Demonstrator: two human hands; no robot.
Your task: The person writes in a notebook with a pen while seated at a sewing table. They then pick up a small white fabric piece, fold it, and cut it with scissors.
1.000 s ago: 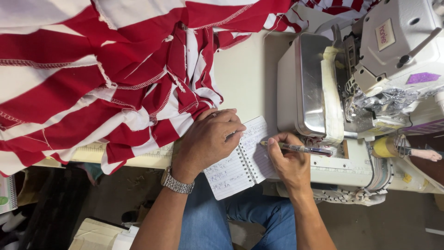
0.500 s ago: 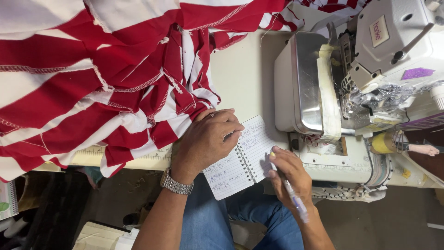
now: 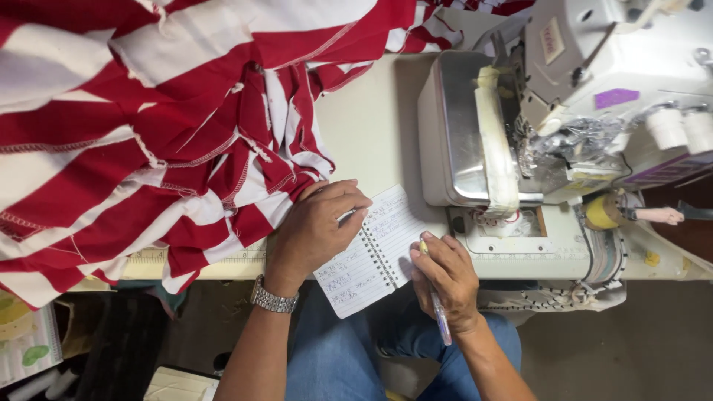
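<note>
A small spiral notebook with handwritten lines lies open at the table's front edge. My left hand, with a metal watch on the wrist, presses flat on the notebook's left page. My right hand grips a pen, its tip touching the notebook's right page and its barrel pointing back toward me. A heap of red-and-white striped fabric lies just left of my left hand and touches it.
A white sewing machine with a metal bed plate stands at the right of the cream table. A yellow tape roll sits by the machine. My blue-jeaned legs are below the table edge.
My right hand turned the pen from lying sideways to the right, through a swing down toward me, to writing position with its tip on the page. My left hand stayed on the notebook.
</note>
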